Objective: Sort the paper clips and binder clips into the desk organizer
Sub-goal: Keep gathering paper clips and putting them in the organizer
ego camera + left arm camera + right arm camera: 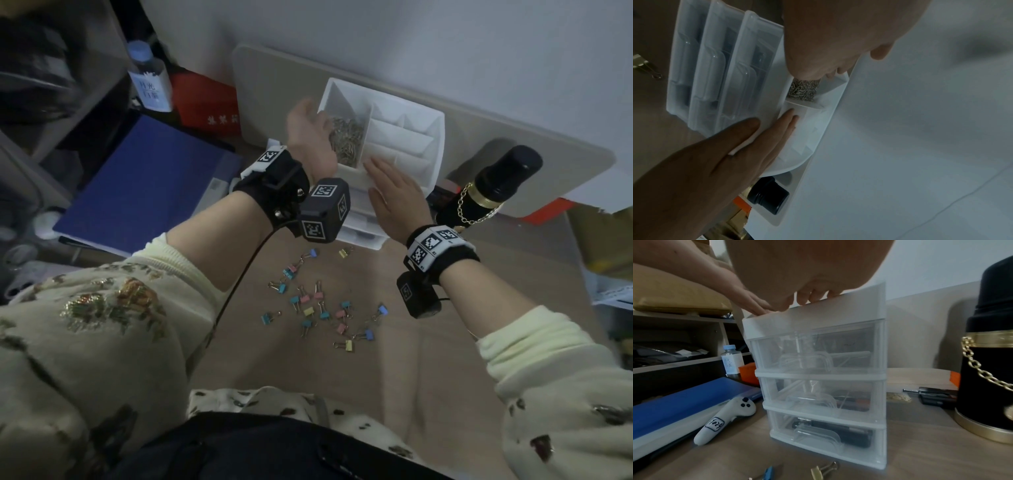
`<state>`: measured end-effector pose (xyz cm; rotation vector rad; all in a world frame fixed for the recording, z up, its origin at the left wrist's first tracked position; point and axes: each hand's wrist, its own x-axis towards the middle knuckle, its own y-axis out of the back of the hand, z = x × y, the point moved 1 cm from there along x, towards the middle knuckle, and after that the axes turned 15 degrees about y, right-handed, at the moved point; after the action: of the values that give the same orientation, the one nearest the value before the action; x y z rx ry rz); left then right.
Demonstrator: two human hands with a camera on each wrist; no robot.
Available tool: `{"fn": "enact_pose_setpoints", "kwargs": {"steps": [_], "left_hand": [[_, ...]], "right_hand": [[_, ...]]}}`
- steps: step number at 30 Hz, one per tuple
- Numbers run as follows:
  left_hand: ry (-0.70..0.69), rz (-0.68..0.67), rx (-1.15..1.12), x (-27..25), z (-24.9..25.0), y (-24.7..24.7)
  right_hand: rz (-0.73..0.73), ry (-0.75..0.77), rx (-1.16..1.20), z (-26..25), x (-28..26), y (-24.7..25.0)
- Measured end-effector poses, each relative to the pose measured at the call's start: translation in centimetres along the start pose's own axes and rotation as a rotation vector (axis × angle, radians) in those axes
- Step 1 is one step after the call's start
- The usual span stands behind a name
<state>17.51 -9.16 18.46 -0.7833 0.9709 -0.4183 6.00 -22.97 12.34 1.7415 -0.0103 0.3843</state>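
A white desk organizer (440, 137) with three clear drawers (818, 373) stands at the back of the desk. Its top left compartment holds a pile of silver paper clips (346, 140), also visible in the left wrist view (802, 91). My left hand (310, 120) hovers just over that pile, cupped and blurred, with nothing visibly gripped. My right hand (394, 195) lies flat on the organizer's front top edge, fingers straight (785, 123). Several pastel binder clips (318, 305) lie scattered on the desk in front of the organizer.
A black and gold flask (493, 188) stands right of the organizer. To the left lie a blue folder (144, 185), a water bottle (150, 78), a red box (205, 99) and a white controller (725, 417). The organizer's other top compartments (400, 137) look empty.
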Motion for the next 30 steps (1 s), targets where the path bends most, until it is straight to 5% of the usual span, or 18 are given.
{"fn": "enact_pose_setpoints", "kwargs": {"steps": [5,8,16,21,30], "left_hand": [[-0.031,-0.048,0.084,-2.1,-1.9,1.4],[-0.018,0.029,0.149,-1.9,-3.9,3.9],[0.281,0.426,0.403,-0.1,-11.2,14.6],[0.368,0.568,0.459,-0.2,-12.8,18.8],[0.371,0.574,0.439,0.1,-13.7,19.3]], "right_hand": [[0.173,0.044,-0.021,-0.5,-4.1,-0.2],[0.145,0.024,-0.035,-1.0,-7.0,-2.1],[-0.689,-0.304,0.209,-3.0,-13.3,-9.1],[-0.728,-0.340,0.204,-3.7,-14.8,-11.4],[-0.763,-0.408,0.215,-3.9,-14.7,-12.6]]}}
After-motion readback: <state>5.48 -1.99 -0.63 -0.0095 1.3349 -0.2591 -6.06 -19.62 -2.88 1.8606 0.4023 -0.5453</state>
